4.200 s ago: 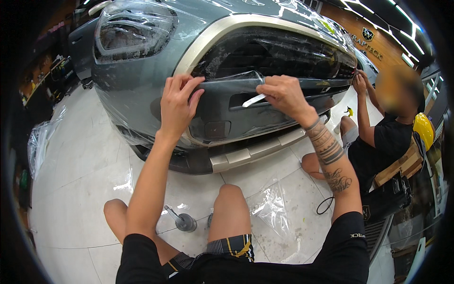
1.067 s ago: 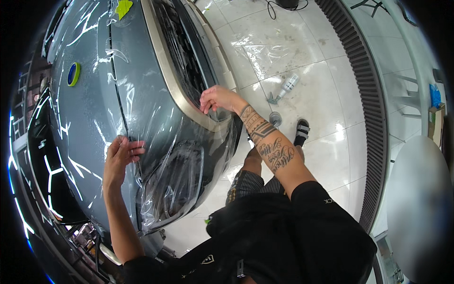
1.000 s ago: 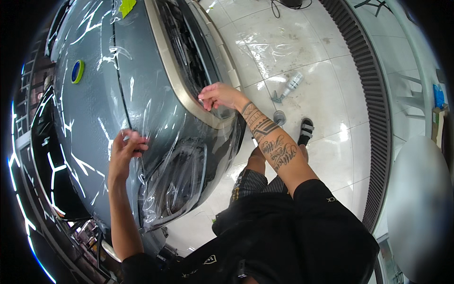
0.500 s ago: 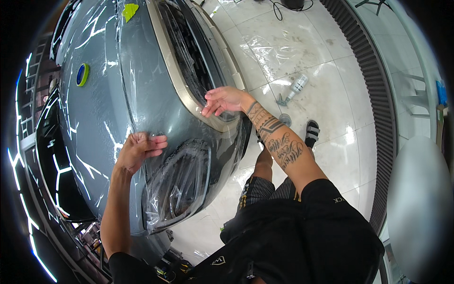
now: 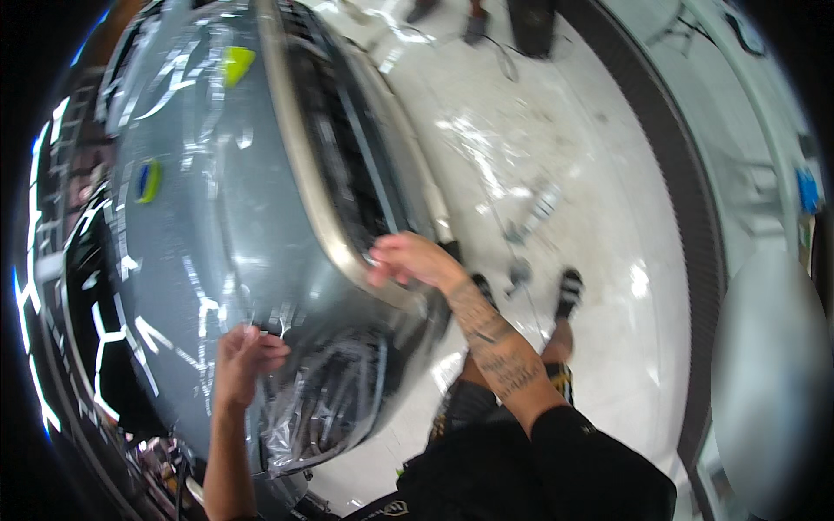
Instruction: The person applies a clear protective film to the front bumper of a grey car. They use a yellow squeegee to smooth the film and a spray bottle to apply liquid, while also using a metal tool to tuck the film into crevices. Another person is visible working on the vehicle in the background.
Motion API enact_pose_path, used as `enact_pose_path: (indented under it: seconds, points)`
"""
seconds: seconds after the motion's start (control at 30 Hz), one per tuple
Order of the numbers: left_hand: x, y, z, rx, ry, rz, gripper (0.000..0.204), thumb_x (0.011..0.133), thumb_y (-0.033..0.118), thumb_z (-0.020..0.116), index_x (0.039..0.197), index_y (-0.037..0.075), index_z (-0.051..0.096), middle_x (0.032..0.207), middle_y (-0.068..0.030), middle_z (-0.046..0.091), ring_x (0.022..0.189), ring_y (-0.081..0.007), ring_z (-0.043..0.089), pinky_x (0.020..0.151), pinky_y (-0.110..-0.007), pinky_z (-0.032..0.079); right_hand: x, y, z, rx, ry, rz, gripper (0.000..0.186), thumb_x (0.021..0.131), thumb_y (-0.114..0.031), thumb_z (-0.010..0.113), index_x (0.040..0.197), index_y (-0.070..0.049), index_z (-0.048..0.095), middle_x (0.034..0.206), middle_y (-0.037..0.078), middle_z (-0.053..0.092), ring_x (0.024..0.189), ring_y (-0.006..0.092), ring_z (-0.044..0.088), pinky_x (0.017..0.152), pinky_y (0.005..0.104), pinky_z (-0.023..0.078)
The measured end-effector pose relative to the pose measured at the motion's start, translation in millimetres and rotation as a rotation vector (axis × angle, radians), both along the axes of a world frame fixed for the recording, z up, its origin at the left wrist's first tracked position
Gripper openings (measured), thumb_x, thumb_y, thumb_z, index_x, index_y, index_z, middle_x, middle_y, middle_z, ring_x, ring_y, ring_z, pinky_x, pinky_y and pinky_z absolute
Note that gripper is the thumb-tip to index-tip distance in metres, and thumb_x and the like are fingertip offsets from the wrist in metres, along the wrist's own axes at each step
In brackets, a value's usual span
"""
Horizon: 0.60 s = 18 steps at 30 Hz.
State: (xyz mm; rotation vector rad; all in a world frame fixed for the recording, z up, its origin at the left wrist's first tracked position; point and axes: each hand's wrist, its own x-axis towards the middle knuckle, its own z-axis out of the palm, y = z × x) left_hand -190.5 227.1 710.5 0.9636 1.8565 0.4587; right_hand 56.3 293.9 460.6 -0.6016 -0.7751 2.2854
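The grey car's front (image 5: pixel 174 252) fills the left, under wrinkled clear film (image 5: pixel 321 399) that lies over the headlight and bonnet. My left hand (image 5: pixel 256 352) pinches the film on the bonnet above the headlight, fingers bent. My right hand (image 5: pixel 400 260) is closed at the lower corner of the champagne grille surround (image 5: pixel 313 200), apparently pinching film there; motion blurs its fingertips. The dark grille (image 5: pixel 347 156) runs upward from it. A green-and-blue tape roll (image 5: pixel 148 181) and a yellow-green piece (image 5: pixel 239 66) sit on the bonnet.
A spray bottle (image 5: pixel 543 204) and a small grey tool (image 5: pixel 519 271) lie on the tiled floor near my feet. Another person's feet (image 5: pixel 473 26), a black object (image 5: pixel 532 26) and a cable are at the top. A dark grated channel (image 5: pixel 669 174) curves along the right.
Since the first frame I have gone from low before the grille to standing at the corner; the white tool left my right hand. Lately the view shifted, with car and hands lower in it.
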Motion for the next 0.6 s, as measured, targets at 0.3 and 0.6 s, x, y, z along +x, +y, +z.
enact_pose_path:
  seconds: [0.3,0.6]
  points:
    - [5.9,11.1,-8.9,0.577,0.743,-0.302,0.036,0.097,0.029,0.048,0.071,0.004,0.049,0.057,0.0025,0.039,0.055,-0.0084,0.032,0.051,-0.026,0.029,3.1,48.5,15.1,0.377,-0.286,0.128,0.022,0.088,-0.023,0.057,0.075,-0.006,0.063,0.068,0.001,0.064,0.062,0.0093,0.059,0.051,0.0243,0.043]
    - [37.9,4.0,-38.0,0.387,0.1,0.182,0.035,0.096,0.038,0.049,0.071,0.017,0.037,0.052,0.0081,0.027,0.04,-0.0005,0.022,0.034,-0.021,0.016,11.8,69.5,-30.1,0.321,-0.054,0.373,0.02,0.091,-0.022,0.051,0.082,-0.007,0.062,0.078,0.007,0.068,0.074,0.0144,0.065,0.072,0.0245,0.043]
